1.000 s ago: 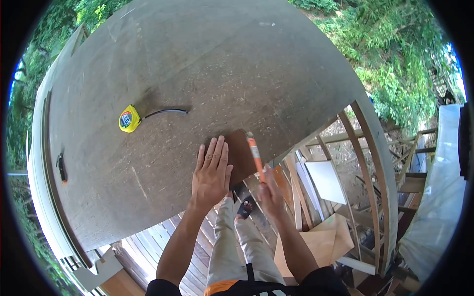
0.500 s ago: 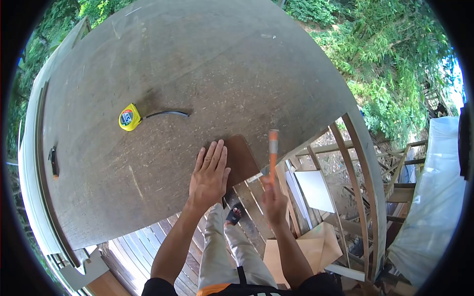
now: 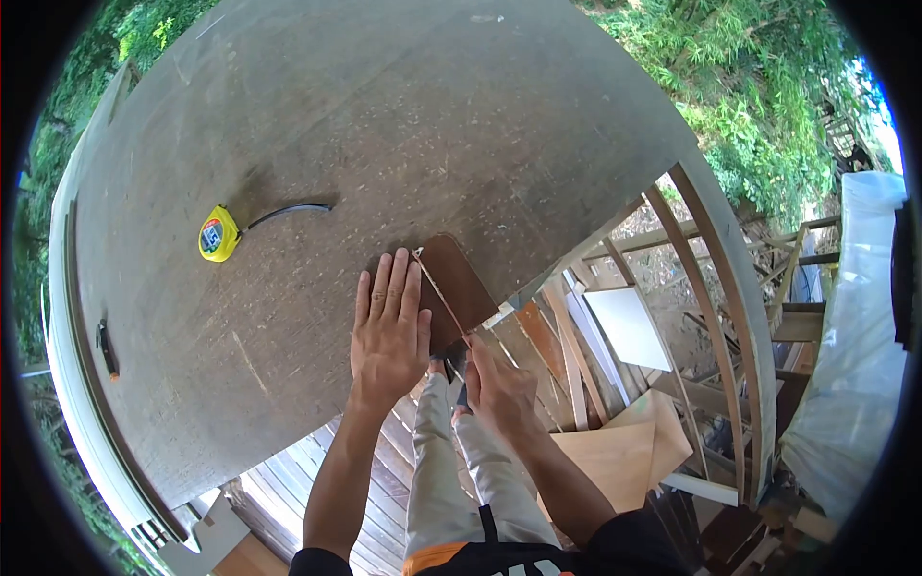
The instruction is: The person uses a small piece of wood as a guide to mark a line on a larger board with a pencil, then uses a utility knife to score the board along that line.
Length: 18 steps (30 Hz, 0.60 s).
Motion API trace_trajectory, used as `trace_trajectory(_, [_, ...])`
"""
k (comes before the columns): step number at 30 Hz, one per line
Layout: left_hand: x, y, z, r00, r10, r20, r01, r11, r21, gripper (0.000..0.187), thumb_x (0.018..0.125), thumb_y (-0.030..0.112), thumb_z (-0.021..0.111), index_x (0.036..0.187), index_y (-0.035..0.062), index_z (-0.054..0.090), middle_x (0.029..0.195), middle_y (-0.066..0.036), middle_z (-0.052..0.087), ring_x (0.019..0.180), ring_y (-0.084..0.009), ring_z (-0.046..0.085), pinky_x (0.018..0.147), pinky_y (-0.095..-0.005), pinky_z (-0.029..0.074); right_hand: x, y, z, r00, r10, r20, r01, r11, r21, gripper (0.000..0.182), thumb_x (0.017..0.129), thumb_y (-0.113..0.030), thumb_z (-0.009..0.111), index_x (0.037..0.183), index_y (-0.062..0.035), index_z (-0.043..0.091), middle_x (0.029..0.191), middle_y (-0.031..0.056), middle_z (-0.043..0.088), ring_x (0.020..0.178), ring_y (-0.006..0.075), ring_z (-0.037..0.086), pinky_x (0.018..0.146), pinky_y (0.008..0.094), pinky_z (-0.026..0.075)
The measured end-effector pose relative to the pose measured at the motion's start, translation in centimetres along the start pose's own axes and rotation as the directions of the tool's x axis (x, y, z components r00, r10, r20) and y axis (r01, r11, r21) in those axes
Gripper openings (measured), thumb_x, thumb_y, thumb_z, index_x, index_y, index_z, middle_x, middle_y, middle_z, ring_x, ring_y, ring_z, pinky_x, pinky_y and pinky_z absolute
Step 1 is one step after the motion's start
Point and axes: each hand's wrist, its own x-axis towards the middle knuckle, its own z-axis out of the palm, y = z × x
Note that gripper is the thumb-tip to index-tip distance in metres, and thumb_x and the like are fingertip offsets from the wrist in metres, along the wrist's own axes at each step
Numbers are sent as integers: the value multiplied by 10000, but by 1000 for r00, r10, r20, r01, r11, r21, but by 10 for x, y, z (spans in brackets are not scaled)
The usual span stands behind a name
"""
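Observation:
My left hand lies flat, fingers stretched out, at the left edge of a small brown board. This board has rounded corners and sits at the near edge of the large table. My right hand is closed around the lower end of a thin saw-like tool. Its narrow orange-brown length, seen edge-on, runs up across the board to a pale tip beside my left fingertips. The grip is hidden by my fingers.
A yellow tape measure with a dark strip pulled out lies on the table's left half. Farther left is a small black tool with an orange end. Wooden framing, a white panel and plywood pieces stand below right.
My right hand has moved left and brought the thin tool from beyond the board's right side onto the board. My left hand stays flat beside it. The whole view has shifted slightly.

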Motion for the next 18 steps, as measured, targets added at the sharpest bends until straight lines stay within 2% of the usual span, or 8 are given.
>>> trace_trajectory(10, [-1, -2, 2, 1000, 20, 8, -20, 999, 37, 543, 976, 173, 432, 1456, -78, 393, 1582, -215, 335, 1493, -367, 267, 1231, -507, 153, 3, 1, -2, 1000, 15, 4, -15, 1000, -5, 397, 854, -127, 696, 1236, -70, 605, 655, 21, 605, 545, 174, 643, 427, 335, 448])
trace_trajectory(12, [-1, -4, 4, 1000, 14, 15, -15, 997, 71, 576, 982, 202, 439, 1502, -30, 346, 1601, -176, 309, 1502, -339, 249, 1236, -511, 148, 2, 3, 1, 1000, 7, -25, -6, 1000, 29, 383, 858, -125, 696, 1227, -68, 609, 654, 15, 610, 542, 168, 644, 417, 328, 434])
trace_trajectory(18, [-2, -4, 6, 1000, 22, 7, -22, 994, 109, 574, 995, 219, 415, 1511, -22, 336, 1604, -172, 306, 1501, -337, 252, 1235, -511, 152, 1, 6, 1, 1000, 13, 19, -15, 997, 79, 364, 865, -110, 686, 1217, -60, 608, 676, 25, 632, 552, 170, 654, 413, 326, 436])
